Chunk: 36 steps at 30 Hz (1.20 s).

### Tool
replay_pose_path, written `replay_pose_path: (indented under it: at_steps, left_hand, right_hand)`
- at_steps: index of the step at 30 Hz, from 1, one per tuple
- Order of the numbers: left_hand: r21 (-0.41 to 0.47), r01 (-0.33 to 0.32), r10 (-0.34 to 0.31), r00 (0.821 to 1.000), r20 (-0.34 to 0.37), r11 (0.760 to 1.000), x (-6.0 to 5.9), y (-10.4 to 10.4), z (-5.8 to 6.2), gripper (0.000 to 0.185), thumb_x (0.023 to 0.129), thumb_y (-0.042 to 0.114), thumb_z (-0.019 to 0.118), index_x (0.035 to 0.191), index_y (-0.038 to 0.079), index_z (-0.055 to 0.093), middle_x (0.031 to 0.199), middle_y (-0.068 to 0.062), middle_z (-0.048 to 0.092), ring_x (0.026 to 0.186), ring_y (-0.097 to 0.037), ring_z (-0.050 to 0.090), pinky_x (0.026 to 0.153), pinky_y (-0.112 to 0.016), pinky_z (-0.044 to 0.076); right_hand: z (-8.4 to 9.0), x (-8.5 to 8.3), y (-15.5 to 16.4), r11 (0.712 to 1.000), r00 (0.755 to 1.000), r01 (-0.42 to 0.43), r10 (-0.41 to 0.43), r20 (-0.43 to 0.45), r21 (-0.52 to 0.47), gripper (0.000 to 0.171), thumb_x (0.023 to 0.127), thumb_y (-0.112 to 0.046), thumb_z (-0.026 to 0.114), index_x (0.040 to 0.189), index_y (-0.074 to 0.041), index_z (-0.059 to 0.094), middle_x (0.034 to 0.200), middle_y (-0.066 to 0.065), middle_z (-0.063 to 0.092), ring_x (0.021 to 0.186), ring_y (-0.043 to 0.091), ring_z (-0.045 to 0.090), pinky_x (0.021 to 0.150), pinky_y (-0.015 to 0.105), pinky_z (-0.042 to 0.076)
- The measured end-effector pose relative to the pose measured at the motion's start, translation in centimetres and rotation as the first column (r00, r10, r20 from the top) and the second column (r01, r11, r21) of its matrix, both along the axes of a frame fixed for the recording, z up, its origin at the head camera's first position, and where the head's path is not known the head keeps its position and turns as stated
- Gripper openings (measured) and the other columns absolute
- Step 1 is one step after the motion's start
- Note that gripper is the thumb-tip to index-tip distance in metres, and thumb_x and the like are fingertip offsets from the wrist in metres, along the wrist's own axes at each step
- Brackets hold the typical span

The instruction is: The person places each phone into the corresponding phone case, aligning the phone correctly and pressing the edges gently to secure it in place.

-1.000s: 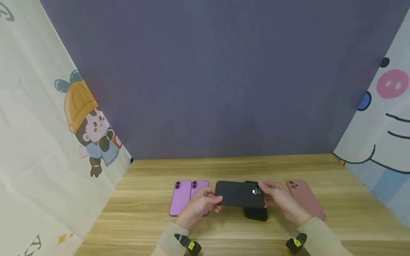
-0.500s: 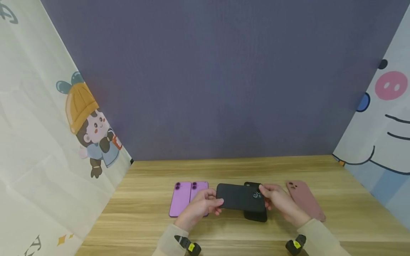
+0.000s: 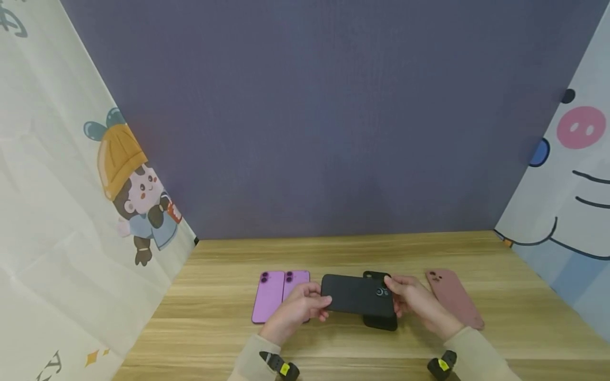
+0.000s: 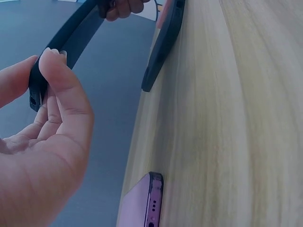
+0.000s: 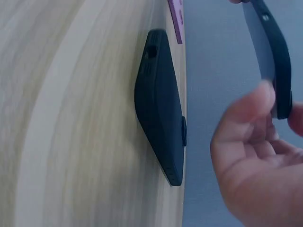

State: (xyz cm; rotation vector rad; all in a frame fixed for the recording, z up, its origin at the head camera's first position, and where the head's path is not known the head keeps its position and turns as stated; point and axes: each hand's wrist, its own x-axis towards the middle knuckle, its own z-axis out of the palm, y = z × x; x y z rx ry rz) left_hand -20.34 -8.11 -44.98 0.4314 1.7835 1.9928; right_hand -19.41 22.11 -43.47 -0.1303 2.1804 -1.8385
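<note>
Between my two hands a black phone case (image 3: 352,294) is held sideways above the table, its camera end at the right. My left hand (image 3: 297,309) pinches the left end, thumb on the near face. At the other end, my right hand (image 3: 414,299) pinches the edge beside the camera rings. In both wrist views the case appears edge-on, raised off the wood. Beneath its right part lies a second black phone case (image 3: 380,322), partly covered in the head view; the right wrist view shows its port opening and raised camera rim.
Two purple phones (image 3: 268,299) lie side by side on the wooden table (image 3: 229,338), the right one partly behind my left hand. A pink phone case (image 3: 455,298) lies right of my right hand. A dark panel (image 3: 305,132) stands behind the table, with printed cloth on both sides.
The held black case has tilted, its right end coming slightly lower and nearer, and the glare on its camera rings has faded. Both hands keep their grip.
</note>
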Motion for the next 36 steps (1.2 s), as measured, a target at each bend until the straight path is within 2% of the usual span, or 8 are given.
replay_pose_path:
  at_steps: [4, 9, 18, 22, 28, 33, 36]
  left_hand:
    - [0.004, 0.001, -0.001, 1.0, 0.008, 1.0, -0.05, -0.13, -0.02, 0.022, 0.092, 0.008, 0.069, 0.087, 0.006, 0.048, 0.081, -0.006, 0.06, 0.07, -0.016, 0.064, 0.065, -0.027, 0.056]
    - [-0.002, -0.006, 0.006, 1.0, 0.006, 1.0, 0.02, -0.18, 0.0, 0.02, 0.091, 0.006, 0.07, 0.087, 0.005, 0.05, 0.082, -0.007, 0.061, 0.07, -0.017, 0.064, 0.065, -0.027, 0.056]
    - [-0.021, -0.002, 0.002, 1.0, -0.006, 1.0, 0.23, -0.09, 0.14, 0.021, 0.091, 0.007, 0.07, 0.087, 0.005, 0.049, 0.081, -0.007, 0.06, 0.07, -0.017, 0.064, 0.064, -0.027, 0.056]
    - [-0.023, 0.002, -0.002, 1.0, -0.001, 1.0, 0.3, -0.09, 0.16, 0.02, 0.091, 0.008, 0.07, 0.088, 0.005, 0.05, 0.083, -0.007, 0.06, 0.071, -0.017, 0.063, 0.064, -0.026, 0.055]
    - [-0.031, 0.003, -0.004, 1.0, -0.006, 1.0, 0.23, 0.08, -0.11, 0.022, 0.092, 0.008, 0.069, 0.085, 0.006, 0.048, 0.082, -0.006, 0.059, 0.07, -0.016, 0.062, 0.063, -0.025, 0.054]
    - [-0.022, -0.008, 0.009, 1.0, 0.001, 1.0, 0.25, 0.11, -0.03, 0.023, 0.091, 0.007, 0.069, 0.085, 0.007, 0.046, 0.082, -0.006, 0.058, 0.07, -0.016, 0.061, 0.062, -0.025, 0.053]
    - [-0.016, -0.007, 0.007, 1.0, 0.007, 1.0, 0.26, 0.08, 0.03, 0.024, 0.091, 0.006, 0.069, 0.084, 0.007, 0.045, 0.081, -0.005, 0.057, 0.069, -0.016, 0.061, 0.062, -0.024, 0.053]
  right_hand:
    - [0.3, 0.06, 0.43, 0.995, 0.996, -0.087, 0.087, 0.002, -0.047, 0.04, 0.107, -0.041, 0.049, 0.083, -0.009, 0.05, 0.069, 0.004, 0.053, 0.06, 0.017, 0.053, 0.059, 0.033, 0.053]
    - [0.3, 0.07, 0.47, 0.992, 0.994, -0.106, 0.106, -0.007, -0.062, 0.041, 0.106, -0.043, 0.052, 0.083, -0.01, 0.047, 0.07, 0.004, 0.052, 0.061, 0.016, 0.052, 0.059, 0.032, 0.052]
    - [-0.18, -0.04, 0.24, 0.998, 0.997, -0.055, 0.056, -0.057, 0.025, 0.044, 0.107, -0.044, 0.049, 0.079, -0.009, 0.045, 0.067, 0.003, 0.049, 0.057, 0.015, 0.047, 0.055, 0.029, 0.044]
    - [-0.26, 0.04, 0.11, 0.999, 0.998, -0.027, 0.029, -0.055, 0.034, 0.045, 0.107, -0.044, 0.049, 0.077, -0.01, 0.045, 0.064, 0.003, 0.049, 0.055, 0.016, 0.046, 0.055, 0.03, 0.044]
    - [-0.27, 0.21, -0.37, 0.998, 0.996, 0.055, -0.054, -0.073, 0.013, 0.043, 0.107, -0.04, 0.049, 0.075, -0.011, 0.05, 0.06, 0.002, 0.047, 0.052, 0.014, 0.044, 0.054, 0.03, 0.044]
    - [-0.31, 0.23, -0.22, 1.0, 0.998, 0.031, -0.031, -0.047, -0.006, 0.044, 0.106, -0.044, 0.051, 0.077, -0.011, 0.052, 0.062, 0.001, 0.05, 0.055, 0.015, 0.048, 0.055, 0.029, 0.047]
    - [-0.47, 0.18, -0.07, 0.999, 1.0, 0.013, -0.013, -0.002, -0.038, 0.043, 0.105, -0.047, 0.052, 0.085, -0.009, 0.06, 0.067, 0.001, 0.057, 0.059, 0.015, 0.053, 0.059, 0.031, 0.051]
